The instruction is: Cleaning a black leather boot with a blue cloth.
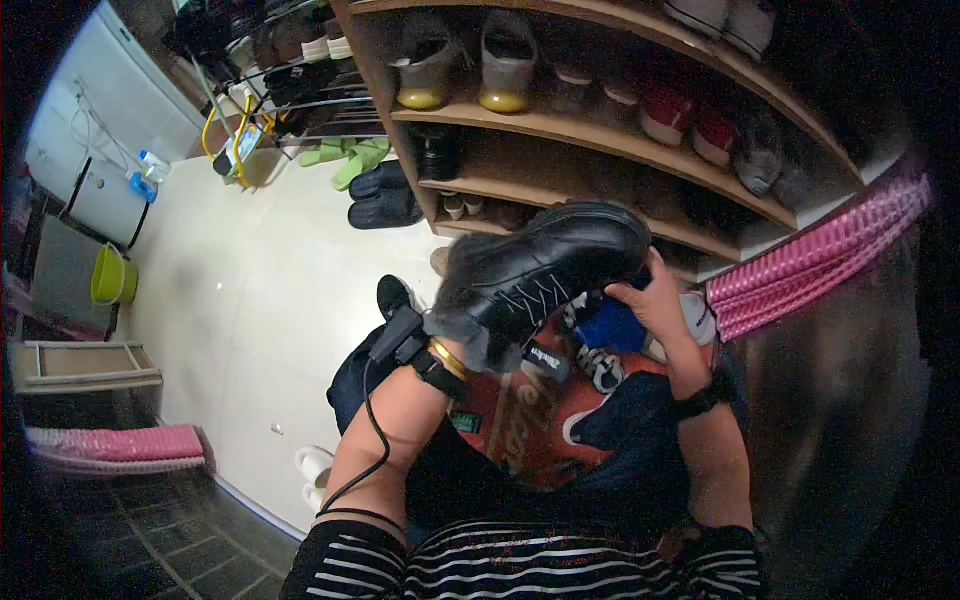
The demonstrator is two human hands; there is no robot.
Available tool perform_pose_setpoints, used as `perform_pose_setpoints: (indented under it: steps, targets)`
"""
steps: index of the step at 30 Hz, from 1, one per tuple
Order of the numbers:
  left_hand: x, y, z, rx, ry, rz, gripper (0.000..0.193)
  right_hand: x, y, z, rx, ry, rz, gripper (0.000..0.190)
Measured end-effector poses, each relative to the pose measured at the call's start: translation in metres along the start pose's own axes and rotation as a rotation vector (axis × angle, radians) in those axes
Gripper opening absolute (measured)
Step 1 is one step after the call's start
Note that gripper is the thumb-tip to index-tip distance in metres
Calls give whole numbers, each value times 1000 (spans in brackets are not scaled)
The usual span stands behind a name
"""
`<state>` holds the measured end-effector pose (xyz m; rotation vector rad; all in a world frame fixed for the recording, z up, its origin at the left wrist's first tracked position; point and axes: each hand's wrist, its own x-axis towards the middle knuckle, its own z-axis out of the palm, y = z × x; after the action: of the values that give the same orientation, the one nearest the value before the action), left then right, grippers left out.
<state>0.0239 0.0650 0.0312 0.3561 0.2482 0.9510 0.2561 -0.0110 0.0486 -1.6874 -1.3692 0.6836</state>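
Note:
A black lace-up shoe (555, 262) with light laces is held up in front of me, angled towards the shelves. My right hand (654, 300) grips its right end, thumb underneath. My left hand (451, 352) is at the shoe's left end, mostly hidden by blurred dark grey material, perhaps a cloth or glove; its fingers cannot be made out. Below lie a red doormat (517, 420) with lettering, a blue item (616, 326), a striped grey-and-white shoe (600, 369) and a small dark box-like item (547, 363).
A wooden shoe rack (600, 135) with several shoes stands ahead. Green slippers (349, 157) and black slippers (384, 195) lie on the pale floor beside it. White slippers (315, 465) are at lower left. Pink curtains (810, 255) hang at right; a green bucket (115, 276) is at far left.

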Motion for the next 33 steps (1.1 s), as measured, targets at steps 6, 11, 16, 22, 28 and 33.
perform_pose_setpoints:
  steps: [6, 11, 16, 22, 28, 33]
  targets:
    - [-1, 31, 1, -189, -9, 197, 39, -1, 7, -13, 233, -113, 274, 39]
    - [-5, 19, -4, -219, 46, 273, 39, -13, -40, -6, 674, 149, 130, 34]
    - [-7, -10, -9, -191, 93, 210, 40, -21, -59, 40, -212, 224, -459, 50]
    - [-20, -22, -16, -143, 125, 146, 40, -20, -49, 67, -345, 224, -572, 47]
    - [-22, -23, -20, -139, 114, 137, 41, -26, -81, 67, -230, -53, -651, 40]
    - [-33, -39, -26, -76, 122, 64, 41, -32, -103, 67, -294, -355, -821, 49]
